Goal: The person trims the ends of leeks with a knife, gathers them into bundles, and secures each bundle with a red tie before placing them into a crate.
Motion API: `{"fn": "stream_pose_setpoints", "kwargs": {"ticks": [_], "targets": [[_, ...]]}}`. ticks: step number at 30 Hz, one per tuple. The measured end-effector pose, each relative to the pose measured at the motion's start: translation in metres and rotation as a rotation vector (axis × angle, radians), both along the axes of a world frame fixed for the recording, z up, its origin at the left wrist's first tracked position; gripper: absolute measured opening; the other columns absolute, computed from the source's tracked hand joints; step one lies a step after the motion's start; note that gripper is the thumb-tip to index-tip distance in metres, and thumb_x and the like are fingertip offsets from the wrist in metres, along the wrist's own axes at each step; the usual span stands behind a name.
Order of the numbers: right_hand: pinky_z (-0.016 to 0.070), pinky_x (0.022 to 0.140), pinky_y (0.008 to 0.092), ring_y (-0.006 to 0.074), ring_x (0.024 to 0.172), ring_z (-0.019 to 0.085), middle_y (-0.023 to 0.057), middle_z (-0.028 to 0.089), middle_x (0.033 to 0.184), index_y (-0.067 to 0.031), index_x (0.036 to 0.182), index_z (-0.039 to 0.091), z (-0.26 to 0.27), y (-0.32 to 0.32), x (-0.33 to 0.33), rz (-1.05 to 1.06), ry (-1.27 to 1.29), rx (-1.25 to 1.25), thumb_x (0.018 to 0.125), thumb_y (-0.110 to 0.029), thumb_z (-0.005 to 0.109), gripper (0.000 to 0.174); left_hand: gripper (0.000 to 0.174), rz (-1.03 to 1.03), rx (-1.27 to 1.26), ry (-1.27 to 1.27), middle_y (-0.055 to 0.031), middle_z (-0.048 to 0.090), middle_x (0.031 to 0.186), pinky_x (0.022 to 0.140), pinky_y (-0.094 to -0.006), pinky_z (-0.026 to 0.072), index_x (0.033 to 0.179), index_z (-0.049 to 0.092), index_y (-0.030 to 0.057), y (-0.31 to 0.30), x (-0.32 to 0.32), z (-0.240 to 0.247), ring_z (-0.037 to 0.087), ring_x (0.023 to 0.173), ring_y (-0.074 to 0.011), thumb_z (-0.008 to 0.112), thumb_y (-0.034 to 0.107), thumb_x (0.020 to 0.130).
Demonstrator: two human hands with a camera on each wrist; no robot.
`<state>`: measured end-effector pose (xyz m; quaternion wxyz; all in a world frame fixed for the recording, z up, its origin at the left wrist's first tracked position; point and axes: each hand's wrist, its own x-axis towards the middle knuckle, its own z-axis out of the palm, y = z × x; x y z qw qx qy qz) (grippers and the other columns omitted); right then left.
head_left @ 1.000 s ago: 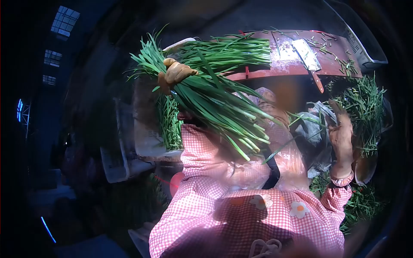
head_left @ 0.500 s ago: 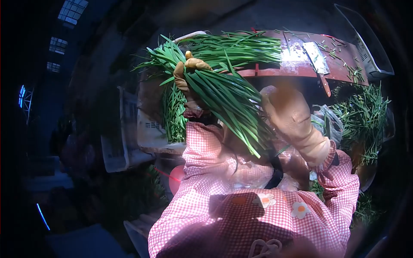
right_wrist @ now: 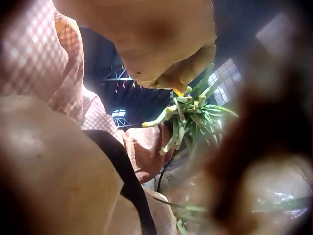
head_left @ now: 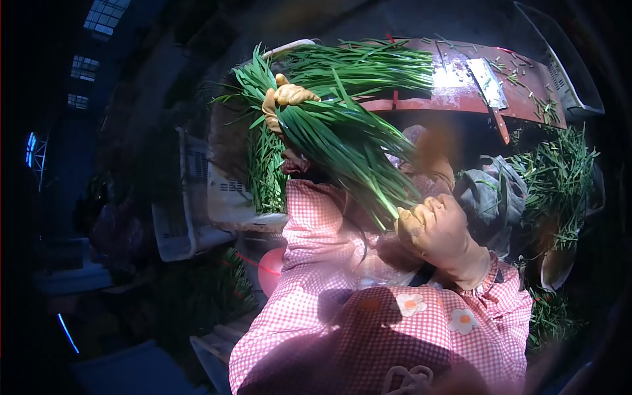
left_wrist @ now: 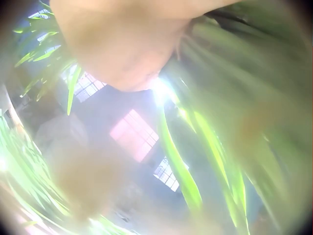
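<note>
In the head view a gloved left hand (head_left: 288, 99) grips a bunch of long green stalks (head_left: 349, 145) near its leafy end, fingers curled round it. The bunch slants down to the right across the lap. At its pale cut ends the gloved right hand (head_left: 441, 230) has its fingers curled, pinching some stalk ends. The right wrist view shows the cut ends (right_wrist: 181, 115) just below the right hand's fingers (right_wrist: 171, 73). Blurred leaves (left_wrist: 244, 98) hang beside the left hand (left_wrist: 122, 44) in the left wrist view.
A red board (head_left: 415, 103) across the front bears more stalks (head_left: 368, 66), a cleaver (head_left: 488, 85) and cut bits. Loose greens (head_left: 559, 171) and a grey plastic bag (head_left: 484, 194) lie at the right. White crates stand left (head_left: 187, 224) and far right (head_left: 566, 82).
The right hand has come in from the far right to the cut ends of the bunch, and its fingers have curled there. The left hand keeps its grip, having shifted slightly right.
</note>
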<state>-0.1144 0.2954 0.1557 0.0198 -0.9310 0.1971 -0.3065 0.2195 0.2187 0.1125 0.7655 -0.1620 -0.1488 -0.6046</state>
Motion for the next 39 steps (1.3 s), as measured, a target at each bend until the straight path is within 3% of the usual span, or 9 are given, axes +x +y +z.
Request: {"fn": "stream_pose_setpoints", "kwargs": {"ticks": [3,8,11,18,23,27,33,35,39], "targets": [[0.0472,0.064,0.0390,0.0233,0.068,0.061,0.0039,0.061,0.073,-0.0065,0.091,0.069,-0.006,-0.007,-0.028,-0.134,-0.067,0.201,0.072,-0.013,0.074,0.021,0.035,0.005,0.015,0.044,0.0028,0.052,0.072,0.072,-0.0258,0.0477,0.120,0.056,-0.0081,0.002,0.001,0.003,0.050,0.067,-0.0084,0.051,0.017,0.096],[0.0482,0.098,0.0378,0.0289,0.115,0.061,0.0146,0.064,0.123,-0.0056,0.121,0.065,-0.001,-0.046,-0.011,-0.144,-0.481,1.018,0.074,-0.018,0.081,0.051,0.034,-0.014,-0.070,0.068,0.0034,0.052,0.073,0.074,-0.0251,0.0477,0.120,0.056,-0.0075,-0.004,0.006,-0.006,0.050,0.068,-0.0088,0.051,0.016,0.095],[0.0441,0.104,0.0367,0.0266,0.124,0.055,0.0133,0.058,0.131,-0.0070,0.127,0.062,0.006,-0.063,0.001,-0.130,-0.455,1.002,0.074,-0.020,0.083,0.058,0.033,-0.057,-0.080,-0.005,0.0043,0.050,0.073,0.078,-0.0261,0.0470,0.120,0.055,-0.0058,-0.001,0.001,0.000,0.049,0.070,-0.0082,0.051,0.016,0.095],[0.0447,0.099,0.0330,0.0224,0.114,0.058,0.0112,0.064,0.121,-0.0030,0.108,0.072,-0.011,-0.059,0.029,0.128,-0.710,1.154,0.079,-0.014,0.080,0.032,0.035,-0.052,-0.251,-0.030,0.0041,0.052,0.074,0.077,-0.0256,0.0467,0.123,0.054,-0.0057,-0.007,-0.002,0.001,0.049,0.069,-0.0072,0.054,0.017,0.096],[0.0460,0.095,0.0326,0.0193,0.110,0.057,0.0137,0.061,0.122,0.0069,0.117,0.063,0.001,-0.056,0.025,0.146,-0.677,1.359,0.086,-0.027,0.075,0.047,0.037,-0.040,-0.199,0.037,0.0041,0.055,0.077,0.076,-0.0240,0.0466,0.125,0.054,-0.0039,0.004,-0.021,0.014,0.050,0.070,-0.0067,0.056,0.020,0.097],[0.0454,0.095,0.0323,0.0203,0.110,0.060,0.0123,0.068,0.113,0.0044,0.092,0.072,0.014,-0.056,0.018,0.187,-0.702,1.309,0.082,-0.008,0.075,0.016,0.036,-0.079,-0.176,0.033,0.0032,0.059,0.079,0.081,-0.0248,0.0467,0.124,0.056,-0.0037,0.002,-0.016,0.013,0.053,0.072,-0.0066,0.055,0.020,0.097],[0.0485,0.093,0.0354,0.0261,0.105,0.064,0.0157,0.068,0.115,0.0019,0.098,0.072,0.023,-0.065,-0.057,-0.011,-0.319,1.316,0.081,-0.010,0.073,0.021,0.035,-0.110,-0.455,-0.080,0.0034,0.059,0.082,0.082,-0.0250,0.0464,0.124,0.057,-0.0011,-0.018,0.000,0.001,0.053,0.073,-0.0067,0.054,0.021,0.097],[0.0512,0.090,0.0383,0.0313,0.102,0.066,0.0150,0.069,0.113,-0.0029,0.107,0.071,0.013,-0.060,-0.076,-0.262,0.267,0.623,0.083,-0.007,0.067,0.024,0.035,-0.057,-0.351,-0.085,0.0029,0.061,0.084,0.083,-0.0247,0.0463,0.125,0.057,-0.0001,-0.003,-0.007,0.009,0.054,0.075,-0.0067,0.054,0.021,0.097],[0.0524,0.084,0.0407,0.0314,0.098,0.066,0.0129,0.070,0.106,-0.0089,0.108,0.070,0.033,-0.020,-0.042,-0.114,-0.070,0.663,0.087,-0.014,0.063,0.023,0.035,0.023,-0.339,-0.175,0.0026,0.061,0.086,0.087,-0.0250,0.0465,0.125,0.057,0.0013,0.000,-0.007,0.020,0.055,0.079,-0.0069,0.055,0.023,0.098]]}}
